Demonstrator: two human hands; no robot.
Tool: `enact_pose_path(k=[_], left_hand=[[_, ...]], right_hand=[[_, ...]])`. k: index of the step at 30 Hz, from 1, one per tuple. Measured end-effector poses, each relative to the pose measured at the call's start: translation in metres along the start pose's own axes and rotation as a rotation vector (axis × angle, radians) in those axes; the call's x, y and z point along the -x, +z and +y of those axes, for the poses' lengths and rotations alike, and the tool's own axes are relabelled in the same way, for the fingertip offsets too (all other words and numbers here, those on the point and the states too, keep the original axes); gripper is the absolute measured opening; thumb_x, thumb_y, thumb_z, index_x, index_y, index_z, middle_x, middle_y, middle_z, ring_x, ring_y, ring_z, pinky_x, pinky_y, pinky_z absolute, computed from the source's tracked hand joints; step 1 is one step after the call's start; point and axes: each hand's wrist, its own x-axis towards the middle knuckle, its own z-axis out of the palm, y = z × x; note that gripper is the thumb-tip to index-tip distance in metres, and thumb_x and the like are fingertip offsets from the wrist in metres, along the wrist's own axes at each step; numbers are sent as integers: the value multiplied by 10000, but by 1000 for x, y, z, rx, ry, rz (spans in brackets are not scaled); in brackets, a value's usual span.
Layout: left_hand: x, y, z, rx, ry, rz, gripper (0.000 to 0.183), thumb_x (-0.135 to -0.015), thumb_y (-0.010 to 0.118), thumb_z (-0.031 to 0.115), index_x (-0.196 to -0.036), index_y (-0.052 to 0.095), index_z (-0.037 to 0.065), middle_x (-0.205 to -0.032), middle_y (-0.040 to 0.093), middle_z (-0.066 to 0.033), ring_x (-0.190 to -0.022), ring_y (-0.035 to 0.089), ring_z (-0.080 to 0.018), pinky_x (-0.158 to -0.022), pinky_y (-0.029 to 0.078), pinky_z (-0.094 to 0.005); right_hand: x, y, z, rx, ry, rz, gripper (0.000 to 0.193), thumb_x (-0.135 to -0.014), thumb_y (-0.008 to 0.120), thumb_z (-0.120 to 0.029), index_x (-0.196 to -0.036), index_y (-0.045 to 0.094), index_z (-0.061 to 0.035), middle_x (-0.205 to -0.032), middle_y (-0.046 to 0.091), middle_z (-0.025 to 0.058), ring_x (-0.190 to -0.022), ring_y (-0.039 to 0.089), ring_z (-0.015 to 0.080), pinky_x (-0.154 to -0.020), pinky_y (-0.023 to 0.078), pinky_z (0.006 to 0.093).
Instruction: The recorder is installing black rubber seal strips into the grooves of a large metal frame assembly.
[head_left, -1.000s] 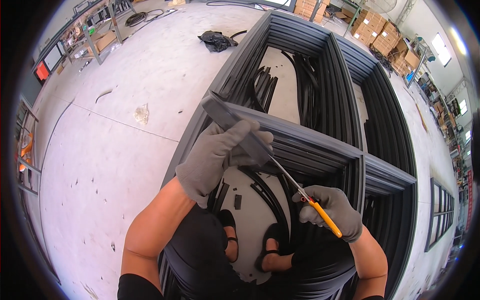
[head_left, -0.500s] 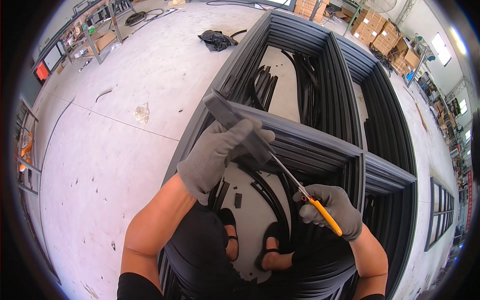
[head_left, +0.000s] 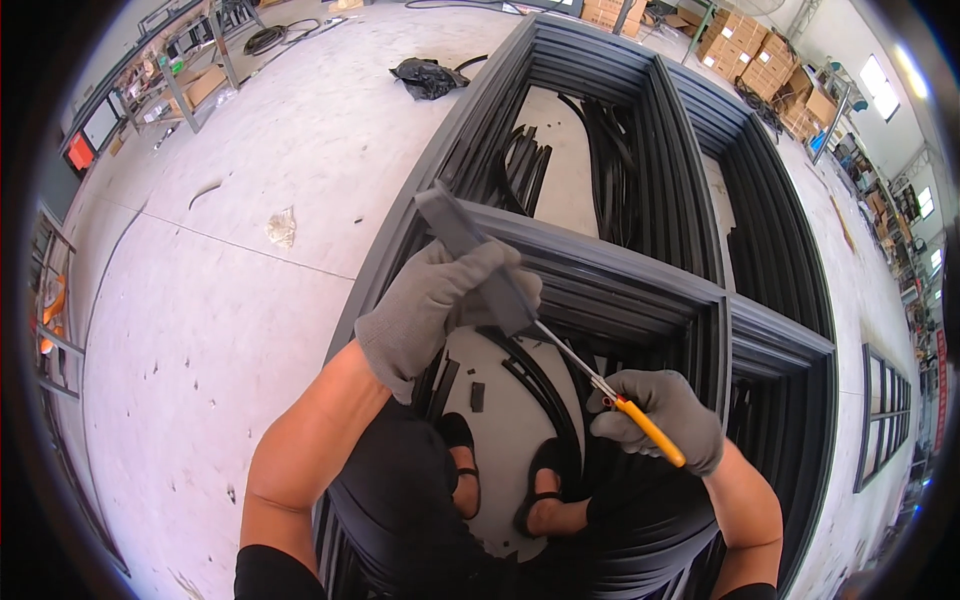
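Observation:
My left hand [head_left: 430, 300], in a grey glove, is closed around a short, flat dark grey strip [head_left: 450, 220]. The strip slants, its upper end sticking up past the fingers and its lower end below them. In my gloved right hand [head_left: 665, 415] are orange-handled scissors [head_left: 645, 425], held with the fingers curled behind the handle. Their long, thin metal blades point up and left, the tip meeting the lower end of the strip. Whether the tip goes into the strip or only touches it, I cannot tell.
Stacked dark grey metal frames [head_left: 620, 262] surround my legs, with crossbars splitting them into sections. Black curved strips [head_left: 610, 170] and short offcuts [head_left: 477, 397] lie inside. A black plastic bag [head_left: 428, 78] rests on the pale floor. Cardboard boxes [head_left: 735, 45] stand at the back right.
The lower end of the strip and the scissors' tip have shifted slightly down and left. Both hands keep their hold, and the surroundings have moved slightly in the view.

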Motion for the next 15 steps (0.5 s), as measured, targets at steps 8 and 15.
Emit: enact_pose_path(k=[8,15], left_hand=[[-1,-4,4,-527,-228,-22,202,-957,618,196,-1041,603,14,-899,702,-119,-840,687,-186,-723,548,-304],[-6,-5,0,-724,-335,-39,180,-948,628,178,-1021,615,13,-872,700,-76,-803,659,-127,-693,516,-256]], right_hand=[[-13,-30,12,328,102,-233,239,-837,732,-141,-1038,679,-24,-814,665,60,-682,631,110,-606,484,232],[-23,-29,8,646,16,-261,350,-811,772,-253,-1066,646,-49,-859,669,96,-763,666,222,-692,496,325]])
